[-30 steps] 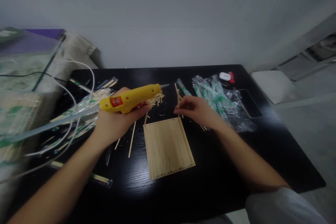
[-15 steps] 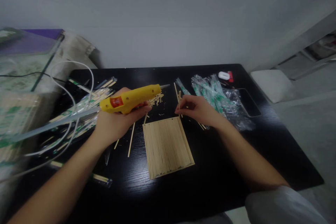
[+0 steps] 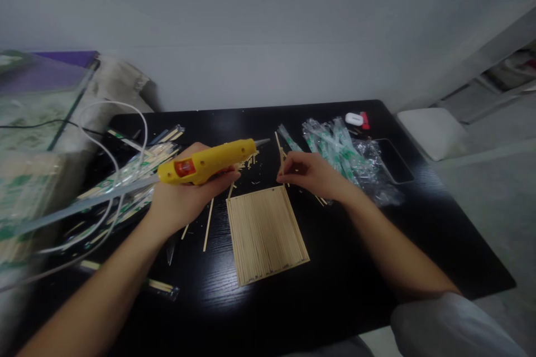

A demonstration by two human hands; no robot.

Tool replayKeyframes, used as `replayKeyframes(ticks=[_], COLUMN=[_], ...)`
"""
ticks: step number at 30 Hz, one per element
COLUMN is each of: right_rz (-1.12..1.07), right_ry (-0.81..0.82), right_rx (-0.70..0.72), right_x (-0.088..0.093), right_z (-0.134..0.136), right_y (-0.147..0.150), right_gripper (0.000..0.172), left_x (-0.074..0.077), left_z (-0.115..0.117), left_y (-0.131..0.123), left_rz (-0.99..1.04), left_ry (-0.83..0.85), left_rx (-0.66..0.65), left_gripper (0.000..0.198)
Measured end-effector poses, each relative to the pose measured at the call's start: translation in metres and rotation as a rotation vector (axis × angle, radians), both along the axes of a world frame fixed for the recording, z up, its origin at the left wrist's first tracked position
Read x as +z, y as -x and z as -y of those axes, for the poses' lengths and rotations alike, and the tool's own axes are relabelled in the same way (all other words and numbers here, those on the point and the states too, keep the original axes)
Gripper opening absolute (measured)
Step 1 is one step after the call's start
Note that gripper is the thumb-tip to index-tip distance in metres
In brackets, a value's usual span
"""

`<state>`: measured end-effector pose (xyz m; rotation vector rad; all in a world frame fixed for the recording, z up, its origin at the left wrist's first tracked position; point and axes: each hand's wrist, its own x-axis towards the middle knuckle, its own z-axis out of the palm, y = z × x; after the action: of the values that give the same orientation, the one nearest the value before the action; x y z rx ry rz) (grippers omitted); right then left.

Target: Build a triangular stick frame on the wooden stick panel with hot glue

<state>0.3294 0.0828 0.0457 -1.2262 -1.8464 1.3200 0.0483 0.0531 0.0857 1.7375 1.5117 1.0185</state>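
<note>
Here we are, mid-frame, and the danger sits at the nozzle (image 3: 263,142): it points right, across a narrow gap, towards our right hand (image 3: 312,175). Whether it is hot we cannot tell, but if our left wrist rolls, that tip could swing onto our fingers or knock the stick (image 3: 282,159) askew. The stick is thin, too, so a slack pinch could let it twist or drop onto the mat (image 3: 268,234). And look left: the white cord (image 3: 111,102) loops over the wrapped sticks (image 3: 138,170), so a tug could catch it and drag that pile along. A stray drip could land among the offcuts (image 3: 252,160), just beyond the mat.

Now the grip! Our left hand (image 3: 180,201) is wrapped around the glue gun (image 3: 218,160), left of centre; the gun lies across the top of the fist, nozzle clear of the fingers, translucent rod trailing out to the left. Another stick (image 3: 231,192) shows under that thumb; held or merely lying there, we cannot tell. Right of centre, our right hand has thumb and fingertips closed on its stick, which stands out above the pinch, near the mat's far right corner. The mat itself lies flat at lower centre, below and between both hands, gripped by neither.
</note>
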Motion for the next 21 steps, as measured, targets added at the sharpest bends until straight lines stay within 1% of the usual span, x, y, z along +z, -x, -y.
replayKeyframes(ticks=[6,11,15,21], right_rz=[-0.009,-0.174,-0.323,-0.475], right_ry=[0.001,0.067,0.14,0.212], right_rx=[-0.011,-0.033,0.035,0.146], right_x=[-0.001,-0.004,0.0,0.009], right_z=[-0.001,-0.004,0.002,0.016], right_y=[0.0,0.001,0.008,0.021], right_gripper=[0.02,0.022,0.017,0.012], left_x=[-0.001,0.0,-0.002,-0.013], left_z=[-0.002,-0.002,-0.003,-0.009], left_y=[0.003,0.001,0.001,0.009], left_rz=[-0.024,-0.034,0.032,0.127], left_ry=[-0.001,0.0,0.021,0.027], left_rx=[-0.002,0.007,-0.02,-0.064], left_gripper=[0.023,0.023,0.025,0.026])
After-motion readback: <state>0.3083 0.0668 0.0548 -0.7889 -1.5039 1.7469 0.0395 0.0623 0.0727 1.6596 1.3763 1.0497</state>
